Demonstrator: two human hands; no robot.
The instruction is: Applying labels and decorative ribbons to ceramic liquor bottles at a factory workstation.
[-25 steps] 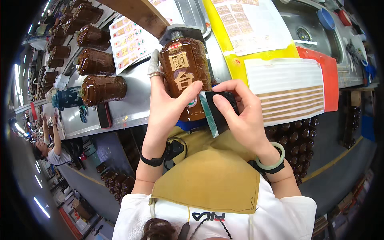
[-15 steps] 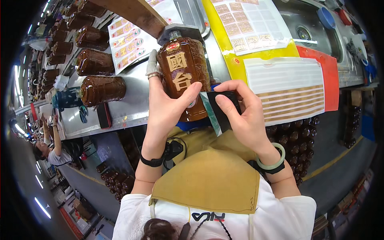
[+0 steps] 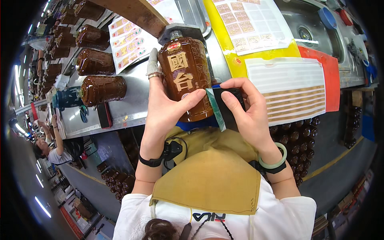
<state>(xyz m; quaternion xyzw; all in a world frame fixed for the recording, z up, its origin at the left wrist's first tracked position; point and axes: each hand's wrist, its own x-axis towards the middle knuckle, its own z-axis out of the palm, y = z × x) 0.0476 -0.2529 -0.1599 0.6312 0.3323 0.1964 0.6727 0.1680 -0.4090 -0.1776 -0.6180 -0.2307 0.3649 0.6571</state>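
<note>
A brown glass bottle [image 3: 190, 72] with raised gold lettering lies on its side in front of me, its neck in a grey notched block [image 3: 182, 29]. My left hand [image 3: 164, 100] is closed round its left side, the thumb across the lower front and a white finger cot on one fingertip. Pinched between thumb and fingers of my right hand [image 3: 250, 108] is a black scraper [image 3: 228, 110] with a green edge strip. That strip is beside the bottle's lower right side; whether it touches the glass I cannot tell.
Several brown bottles [image 3: 104, 89] lie at the left. Sticker sheets [image 3: 288, 92] rest on yellow and red boards [image 3: 330, 80] at the right. Beyond is a steel sink [image 3: 294, 16]. A wooden bar [image 3: 132, 14] slants overhead. A co-worker [image 3: 52, 152] is at far left.
My right hand and the scraper have shifted a little to the right. The bottle has turned slightly, bringing small print on its front into view, and my left thumb has slid lower.
</note>
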